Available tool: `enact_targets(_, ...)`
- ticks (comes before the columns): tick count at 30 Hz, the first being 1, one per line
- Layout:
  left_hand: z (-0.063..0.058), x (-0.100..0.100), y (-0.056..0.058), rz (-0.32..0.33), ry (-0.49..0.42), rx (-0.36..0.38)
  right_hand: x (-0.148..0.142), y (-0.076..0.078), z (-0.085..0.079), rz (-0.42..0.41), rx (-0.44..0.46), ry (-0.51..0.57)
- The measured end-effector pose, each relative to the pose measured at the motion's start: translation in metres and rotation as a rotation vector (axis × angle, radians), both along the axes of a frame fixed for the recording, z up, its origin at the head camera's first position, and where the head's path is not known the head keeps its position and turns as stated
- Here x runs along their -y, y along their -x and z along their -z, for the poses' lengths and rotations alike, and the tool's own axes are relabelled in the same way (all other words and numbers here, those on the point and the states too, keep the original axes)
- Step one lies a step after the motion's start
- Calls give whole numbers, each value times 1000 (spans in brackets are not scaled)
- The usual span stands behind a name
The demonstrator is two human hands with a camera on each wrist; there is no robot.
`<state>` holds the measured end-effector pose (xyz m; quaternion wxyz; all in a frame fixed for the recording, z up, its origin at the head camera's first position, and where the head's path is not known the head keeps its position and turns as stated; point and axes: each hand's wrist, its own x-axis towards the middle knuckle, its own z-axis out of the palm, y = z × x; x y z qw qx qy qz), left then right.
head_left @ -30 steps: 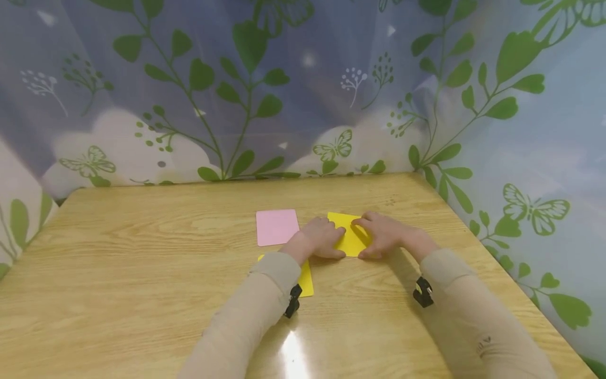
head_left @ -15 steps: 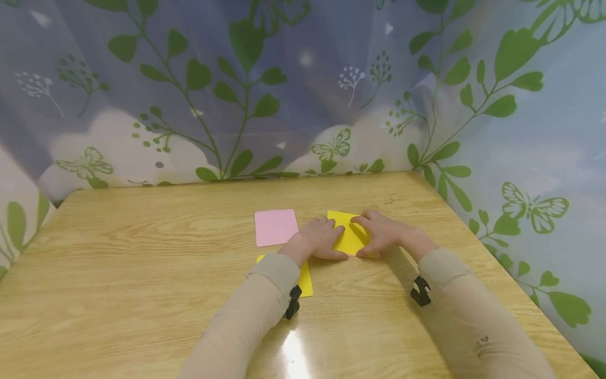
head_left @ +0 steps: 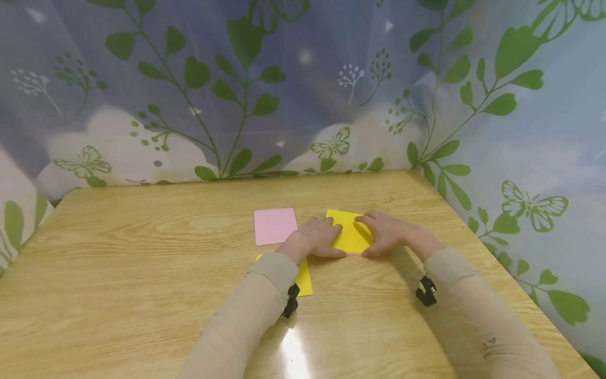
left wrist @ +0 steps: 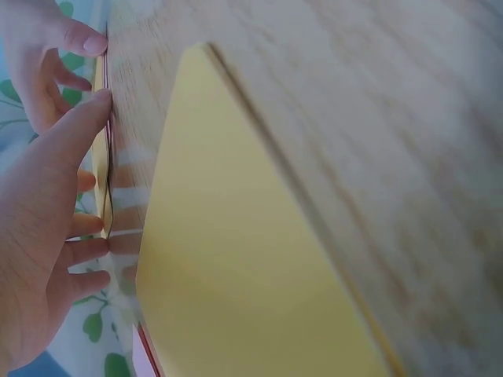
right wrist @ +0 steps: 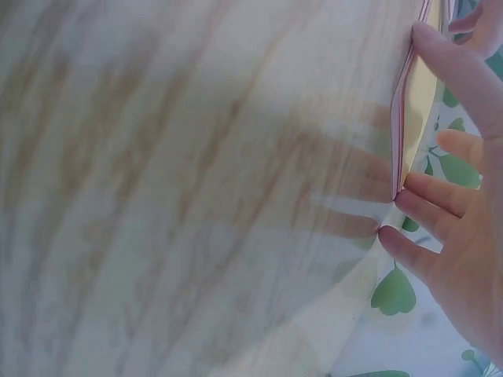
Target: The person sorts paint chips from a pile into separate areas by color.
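Both hands are at a thin stack of square sheets, yellow on top (head_left: 351, 231), with pinkish layers (right wrist: 401, 149) along its edge. My left hand (head_left: 318, 238) grips its left side, thumb at the near edge and a finger over the yellow top. My right hand (head_left: 387, 231) holds the right side the same way, with its other fingertips (right wrist: 393, 236) right at the edge. A pink square (head_left: 275, 226) with rounded corners lies left of the left hand. Another yellow square (head_left: 304, 279) lies nearer, partly hidden under the left forearm.
The wooden table (head_left: 142, 263) meets a cloth backdrop (head_left: 303, 105) printed with leaves and butterflies at its far edge. The same cloth runs along the right side. A black wrist strap (head_left: 291, 301) sits on the left sleeve, another strap (head_left: 426, 291) on the right.
The right thumb has shifted slightly to the right along the near edge, and a pale strip shows there under the yellow. The left hand has kept almost the same place.
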<state>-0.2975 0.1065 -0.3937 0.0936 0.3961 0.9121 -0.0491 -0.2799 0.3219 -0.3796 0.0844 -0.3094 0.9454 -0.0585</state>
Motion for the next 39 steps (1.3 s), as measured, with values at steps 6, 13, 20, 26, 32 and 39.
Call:
enact_targets(6,1,-1,2,0,11,8,1,1,1,8,-4,1)
enact_targets(13,2,-1,-2,1,8,20,2,-2,2,39,19,-3)
enact_targets(20,0,0,0,5,-12,12,2,0,2,51,34,15)
enact_targets(26,-1,0,1,1,-17,21,4,0,-1,47,50,11)
enact_targets(32,0,0,1,-3,-26,23,4,1,-1,10,22,-20)
enact_targets(39,-2,1,-1,-11,-27,38,4,0,0,-22,-23,-45)
